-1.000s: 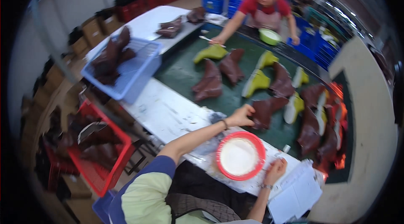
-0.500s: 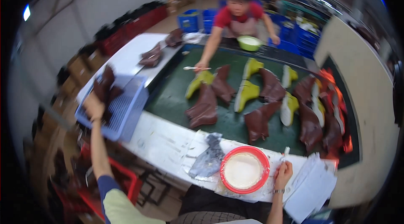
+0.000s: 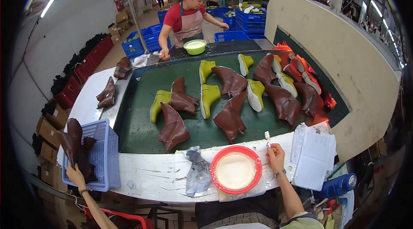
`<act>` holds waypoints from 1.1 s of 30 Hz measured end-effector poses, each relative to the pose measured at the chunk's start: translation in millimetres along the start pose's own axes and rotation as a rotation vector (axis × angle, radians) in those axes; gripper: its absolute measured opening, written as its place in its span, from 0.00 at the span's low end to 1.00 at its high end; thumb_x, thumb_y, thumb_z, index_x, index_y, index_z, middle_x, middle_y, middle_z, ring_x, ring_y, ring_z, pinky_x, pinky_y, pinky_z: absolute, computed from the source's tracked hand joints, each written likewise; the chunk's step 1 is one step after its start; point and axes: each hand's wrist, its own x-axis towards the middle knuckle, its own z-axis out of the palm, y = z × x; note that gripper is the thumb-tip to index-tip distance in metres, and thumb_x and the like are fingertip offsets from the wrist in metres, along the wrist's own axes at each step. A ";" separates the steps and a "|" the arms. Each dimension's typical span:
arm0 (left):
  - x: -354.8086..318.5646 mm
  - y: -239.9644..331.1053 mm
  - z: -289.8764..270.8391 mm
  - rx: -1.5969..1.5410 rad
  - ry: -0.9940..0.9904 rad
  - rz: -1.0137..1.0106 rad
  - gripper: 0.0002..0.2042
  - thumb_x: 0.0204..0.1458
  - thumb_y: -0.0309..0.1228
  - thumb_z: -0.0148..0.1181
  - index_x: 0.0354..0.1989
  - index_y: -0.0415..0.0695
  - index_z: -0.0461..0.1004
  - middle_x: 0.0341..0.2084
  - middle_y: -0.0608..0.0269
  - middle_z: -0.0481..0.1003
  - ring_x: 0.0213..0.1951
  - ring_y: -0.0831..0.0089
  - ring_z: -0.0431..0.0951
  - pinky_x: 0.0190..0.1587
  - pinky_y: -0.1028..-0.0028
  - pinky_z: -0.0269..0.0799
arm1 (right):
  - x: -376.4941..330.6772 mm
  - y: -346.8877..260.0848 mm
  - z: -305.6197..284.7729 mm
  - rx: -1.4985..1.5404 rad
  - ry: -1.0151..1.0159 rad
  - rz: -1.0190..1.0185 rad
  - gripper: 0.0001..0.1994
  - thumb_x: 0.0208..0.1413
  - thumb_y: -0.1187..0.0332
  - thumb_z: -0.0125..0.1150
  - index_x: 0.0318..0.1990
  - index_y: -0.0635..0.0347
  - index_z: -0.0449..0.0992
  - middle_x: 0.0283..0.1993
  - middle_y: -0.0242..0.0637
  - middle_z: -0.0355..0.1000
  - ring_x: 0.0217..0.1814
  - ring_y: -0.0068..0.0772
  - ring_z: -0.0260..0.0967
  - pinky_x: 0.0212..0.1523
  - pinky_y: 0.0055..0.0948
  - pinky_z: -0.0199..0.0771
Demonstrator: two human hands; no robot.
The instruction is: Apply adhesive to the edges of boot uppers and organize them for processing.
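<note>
My left hand (image 3: 76,176) is closed on the lower end of a brown leather boot upper (image 3: 76,149), which leans in a blue plastic basket (image 3: 112,156) at the table's left end. My right hand (image 3: 275,158) grips a small brush (image 3: 267,136) with a white tip, to the right of a red-rimmed bowl (image 3: 260,169) of creamy white liquid (image 3: 234,171). Brown boot uppers (image 3: 173,128) and yellow-green wedge soles (image 3: 210,97) lie on the green conveyor belt (image 3: 140,119) beyond the bowl.
A stained grey rag (image 3: 198,172) and papers (image 3: 313,156) flank the bowl. At the right, a beige panel (image 3: 327,65) borders an opening glowing orange. Across the belt a co-worker (image 3: 189,18) holds a brush beside a green bowl (image 3: 195,47). Two boot uppers (image 3: 106,93) rest at far left.
My view has swung, so the basket sits lower. My left hand stays at the boot upper, my right keeps the brush. The co-worker's brush hand has drawn back from the soles to the belt's far edge.
</note>
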 end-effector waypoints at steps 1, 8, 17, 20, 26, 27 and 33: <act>-3.0 12.2 -18.7 -0.186 0.004 -0.021 0.17 0.62 0.38 0.60 0.46 0.33 0.76 0.40 0.45 0.78 0.42 0.45 0.78 0.45 0.56 0.72 | 0.2 1.0 -0.5 0.000 0.002 0.024 0.04 0.65 0.70 0.58 0.42 0.59 0.71 0.24 0.28 0.71 0.13 0.14 0.58 0.11 0.19 0.53; -103.0 123.3 -119.5 -1.214 -0.460 -0.066 0.22 0.61 0.31 0.62 0.62 0.33 0.70 0.49 0.59 0.77 0.47 0.73 0.76 0.51 0.73 0.72 | 0.4 3.3 -1.8 0.088 -0.051 -0.007 0.04 0.66 0.70 0.56 0.43 0.60 0.71 0.24 0.30 0.71 0.13 0.14 0.58 0.12 0.19 0.54; -226.3 218.6 -71.3 -0.966 -1.326 0.126 0.29 0.62 0.31 0.60 0.69 0.31 0.61 0.52 0.59 0.75 0.49 0.75 0.74 0.52 0.73 0.73 | -5.7 -79.7 -7.4 -0.596 -0.232 -0.468 0.06 0.57 0.67 0.68 0.39 0.56 0.85 0.31 0.34 0.74 0.28 0.27 0.70 0.30 0.27 0.68; -220.9 231.9 -59.1 -1.023 -1.052 0.063 0.34 0.64 0.37 0.57 0.72 0.32 0.53 0.58 0.45 0.72 0.56 0.66 0.74 0.57 0.70 0.71 | -27.0 -111.2 10.6 -0.883 -0.362 -0.513 0.05 0.54 0.66 0.67 0.36 0.54 0.84 0.31 0.37 0.73 0.32 0.35 0.75 0.31 0.34 0.73; -234.9 316.8 -51.6 -0.895 -0.719 0.271 0.44 0.49 0.43 0.69 0.71 0.33 0.55 0.56 0.34 0.73 0.58 0.50 0.76 0.58 0.65 0.71 | -60.7 -105.2 80.5 -1.269 -0.537 -0.836 0.03 0.48 0.72 0.59 0.29 0.55 0.79 0.35 0.38 0.72 0.37 0.41 0.75 0.33 0.39 0.77; -227.7 321.1 -57.5 -0.896 -0.710 0.267 0.44 0.49 0.43 0.69 0.71 0.33 0.55 0.56 0.34 0.73 0.58 0.50 0.76 0.58 0.65 0.71 | -65.0 -103.9 79.0 -1.269 -0.629 -0.844 0.03 0.48 0.71 0.59 0.30 0.55 0.79 0.35 0.37 0.72 0.37 0.41 0.74 0.33 0.39 0.76; -197.5 328.2 -131.6 -1.218 -0.907 0.181 0.25 0.44 0.21 0.64 0.56 0.33 0.74 0.45 0.54 0.82 0.46 0.67 0.82 0.51 0.70 0.76 | -63.5 -133.0 23.9 -1.174 -0.319 -0.671 0.05 0.52 0.67 0.65 0.29 0.56 0.81 0.31 0.35 0.72 0.34 0.38 0.74 0.30 0.37 0.73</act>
